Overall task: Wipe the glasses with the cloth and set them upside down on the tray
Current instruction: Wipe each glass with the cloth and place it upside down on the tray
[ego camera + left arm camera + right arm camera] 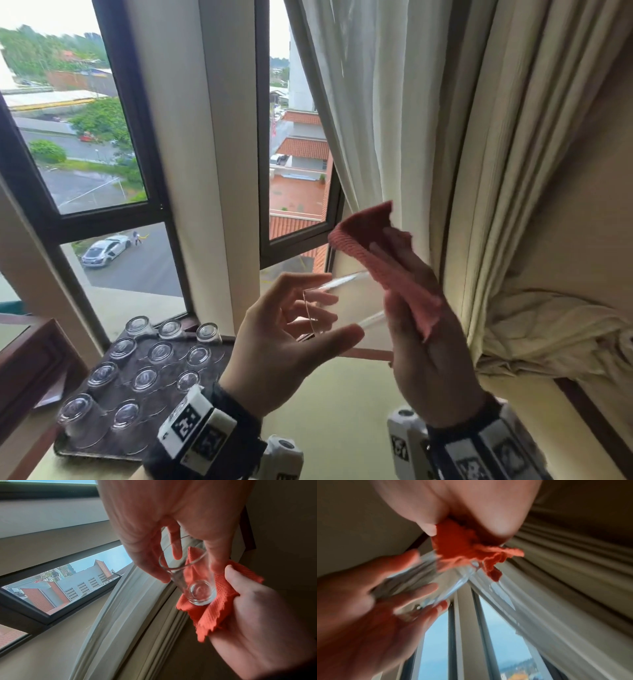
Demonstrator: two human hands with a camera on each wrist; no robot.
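Both hands work in the air near the cream curtain (428,120): the left hand (274,346) curls its fingertips round the rim end of a clear drinking glass (342,305), which lies on its side with its base toward the right hand (428,342). That hand pinches a red mesh cloth (370,246) and cups it against the base, as the left wrist view shows; a grip at the mouth seems meant to leave the base and wall free for wiping. Below and to the left of the left hand, a dark tray (78,452) sits on the worktop by the window (85,137), carrying eleven glasses that I can count, all upside down in rows, likely so they drain and stay clean. One glass is in hand, and one cloth.
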